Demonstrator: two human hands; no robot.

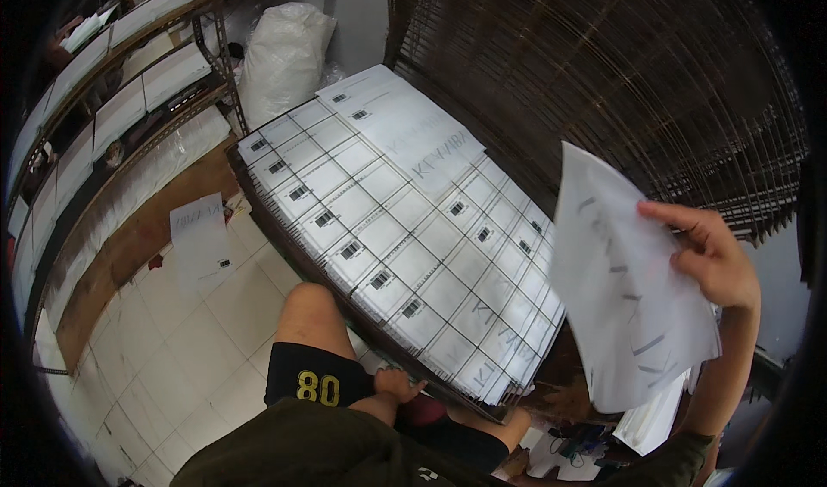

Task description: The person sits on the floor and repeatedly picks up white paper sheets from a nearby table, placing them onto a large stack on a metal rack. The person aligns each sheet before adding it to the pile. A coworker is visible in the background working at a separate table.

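My right hand [711, 250], raised at the right, pinches a large white paper sheet [612, 280] between thumb and fingers. The sheet hangs upright and slightly bowed, with dark handwriting on it. It is apart from the wire drying rack [379, 215] and covers part of its right side. Under the rack's dark grid lie white sheets with small black printed marks. A loose white sheet [418, 129] rests over the grid at its far side. Down by my lap, my left hand [398, 384] is curled at the rack's near edge; its fingertips are partly hidden.
Many raised wire trays [586, 65] lean up behind the rack. Shelves [129, 116] with stacked white paper stand at the left. A white plastic sack [284, 60] sits at the back. One paper sheet [200, 237] lies on the tiled floor [198, 340].
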